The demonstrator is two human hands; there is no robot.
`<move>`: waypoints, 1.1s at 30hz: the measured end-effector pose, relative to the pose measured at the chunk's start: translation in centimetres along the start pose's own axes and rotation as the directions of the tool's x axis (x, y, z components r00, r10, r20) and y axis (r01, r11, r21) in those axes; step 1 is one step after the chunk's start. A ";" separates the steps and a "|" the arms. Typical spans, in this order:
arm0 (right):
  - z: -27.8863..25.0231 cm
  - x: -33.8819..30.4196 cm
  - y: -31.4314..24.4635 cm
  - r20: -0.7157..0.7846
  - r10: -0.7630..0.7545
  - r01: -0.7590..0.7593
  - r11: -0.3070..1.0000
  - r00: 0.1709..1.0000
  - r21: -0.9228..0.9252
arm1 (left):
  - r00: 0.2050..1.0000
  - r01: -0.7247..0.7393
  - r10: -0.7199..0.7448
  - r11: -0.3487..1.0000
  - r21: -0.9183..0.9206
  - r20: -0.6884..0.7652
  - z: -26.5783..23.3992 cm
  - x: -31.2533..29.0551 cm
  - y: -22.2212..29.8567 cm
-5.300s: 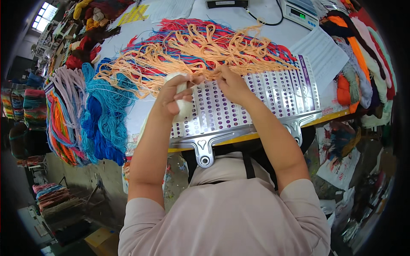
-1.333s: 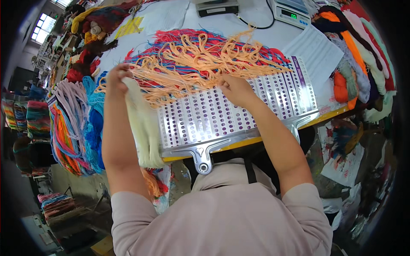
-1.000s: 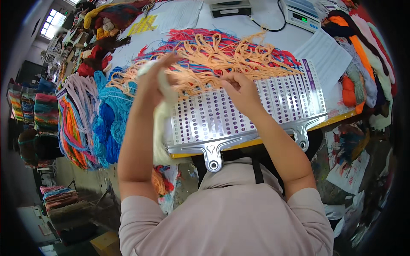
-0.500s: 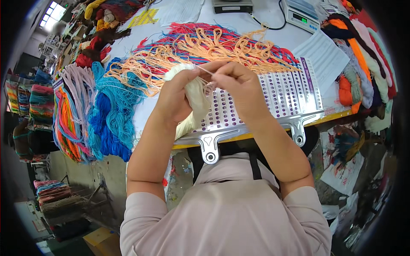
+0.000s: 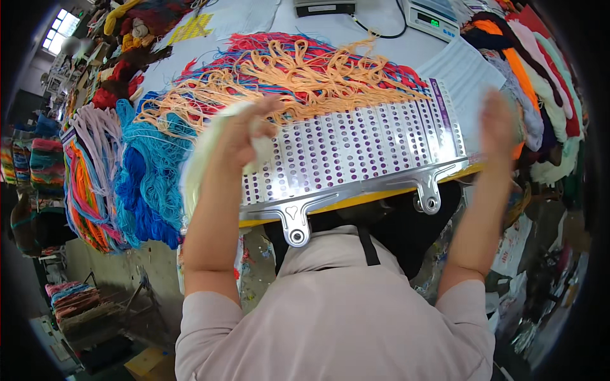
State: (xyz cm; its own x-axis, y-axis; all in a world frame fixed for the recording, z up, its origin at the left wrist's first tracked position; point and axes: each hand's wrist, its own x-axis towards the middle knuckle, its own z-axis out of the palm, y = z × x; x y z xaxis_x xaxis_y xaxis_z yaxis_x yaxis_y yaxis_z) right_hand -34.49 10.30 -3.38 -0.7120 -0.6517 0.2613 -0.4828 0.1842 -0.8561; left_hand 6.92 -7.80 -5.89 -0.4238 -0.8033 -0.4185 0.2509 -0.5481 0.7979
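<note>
My left hand [image 5: 244, 134] is raised above the left end of a row of hole-punched white cards [image 5: 356, 146]. It holds a cream yarn skein [image 5: 202, 159] that hangs beside the wrist and is smeared by motion. Thumb and forefinger point to the right. My right hand [image 5: 499, 124], also blurred, is out at the right over white paper sheets [image 5: 460, 73]; its fingers cannot be made out. Peach threads [image 5: 305, 63] run through the cards, with red and blue threads [image 5: 244, 47] behind them. Two silver clips [image 5: 295, 222] [image 5: 427, 187] grip the cards' near edge.
Turquoise and blue yarn [image 5: 152, 184] and multicoloured hanks [image 5: 89, 171] drape over the table's left edge. Two scales [image 5: 324, 7] [image 5: 432, 19] stand at the back. More yarn hanks [image 5: 540, 76] lie at the far right. A yellow strip [image 5: 343, 202] edges the table.
My hands have parted: the right has swung out to the right, the left has shifted left with the skein. The strand pulled between them no longer shows, and the view has shifted slightly.
</note>
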 end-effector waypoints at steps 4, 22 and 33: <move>16.3 -5.1 -1.8 0.579 0.001 -0.178 0.952 0.816 0.250 | 0.986 0.140 -0.152 0.979 0.151 0.071 3.7 1.9 -4.8; 22.5 -7.0 0.7 0.621 -0.161 0.044 0.979 0.767 0.200 | 0.996 0.044 -0.084 0.771 0.636 0.033 5.9 6.7 -8.0; 22.6 -6.8 0.4 0.649 -0.184 0.062 0.976 0.738 0.207 | 0.985 0.127 -0.168 0.824 0.552 0.025 5.6 7.3 -8.1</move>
State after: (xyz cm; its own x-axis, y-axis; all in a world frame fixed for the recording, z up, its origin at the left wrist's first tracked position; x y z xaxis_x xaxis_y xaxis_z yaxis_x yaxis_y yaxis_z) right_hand -18.30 -1.77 -15.58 -0.1057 -0.9925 0.0615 -0.4101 -0.0128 -0.9120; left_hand -3.11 -7.88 -12.98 -0.4812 -0.6935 -0.5362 -0.3272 -0.4253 0.8438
